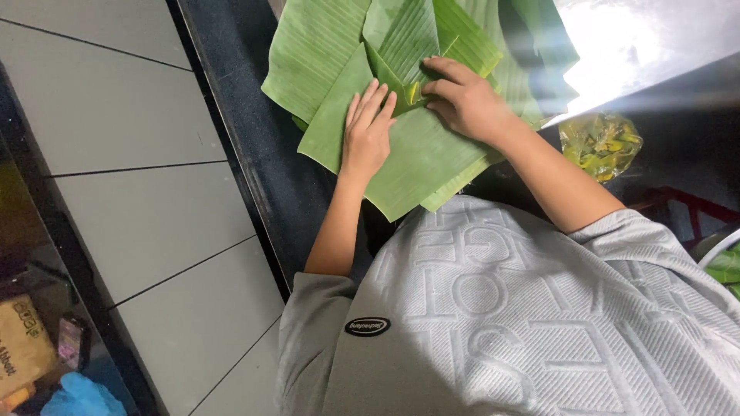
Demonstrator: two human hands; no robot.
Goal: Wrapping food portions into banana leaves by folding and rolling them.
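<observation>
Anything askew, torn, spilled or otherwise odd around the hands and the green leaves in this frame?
Nothing stands out. Left hand lies flat on the large green banana leaf sheet; right hand presses its folded corner. The leaf stack overhangs the dark counter unevenly, with no visible tears or spills.

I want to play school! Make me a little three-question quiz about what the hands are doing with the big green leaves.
1. True or false: both hands touch the banana leaves.
2. Which hand lies flat, fingers spread, on the leaf? A) left hand B) right hand
3. Fill in: the clear bag of green and yellow pieces lies to the person's ____ side.

Key: 1 true; 2 A; 3 right.
</observation>
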